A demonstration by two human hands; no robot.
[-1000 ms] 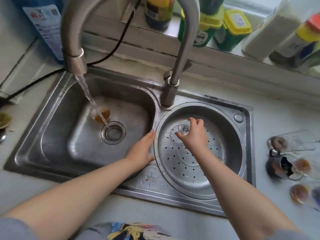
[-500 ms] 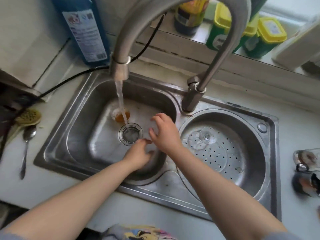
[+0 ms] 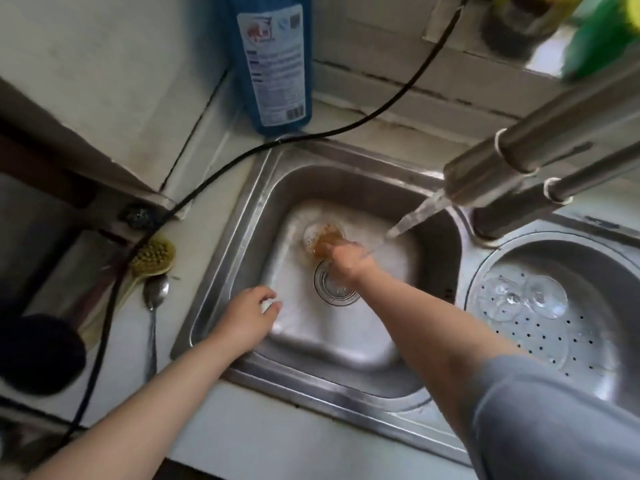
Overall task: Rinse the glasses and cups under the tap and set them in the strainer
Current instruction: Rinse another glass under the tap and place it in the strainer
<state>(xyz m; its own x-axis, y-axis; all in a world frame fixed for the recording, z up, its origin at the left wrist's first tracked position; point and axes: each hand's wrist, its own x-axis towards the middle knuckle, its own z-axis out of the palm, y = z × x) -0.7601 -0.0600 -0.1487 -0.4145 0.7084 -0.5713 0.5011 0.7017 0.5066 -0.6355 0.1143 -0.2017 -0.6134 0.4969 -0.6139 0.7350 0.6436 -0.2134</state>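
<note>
A small glass [image 3: 321, 237] with brown liquid inside lies in the left sink basin [image 3: 242, 258], just beyond the drain [image 3: 337, 285]. My right hand [image 3: 346, 263] reaches over the drain and its fingers close on that glass. My left hand [image 3: 247, 318] hovers over the basin's near left side, fingers loosely curled, holding nothing. Water runs from the tap [image 3: 485, 178] down toward the glass. A clear stemmed glass [image 3: 519, 297] lies in the perforated strainer [image 3: 554, 344] in the right basin.
A blue bottle [image 3: 273, 64] stands behind the sink. A black cable [image 3: 214, 178] crosses the counter on the left. A yellow brush [image 3: 152, 256] and a spoon [image 3: 154, 306] lie left of the sink. Containers [image 3: 519, 22] line the sill at the back.
The view swung left. My right hand left the stemmed glass in the strainer, crossed to the left basin and took hold of the brown-stained glass. My left hand moved to the basin's left side.
</note>
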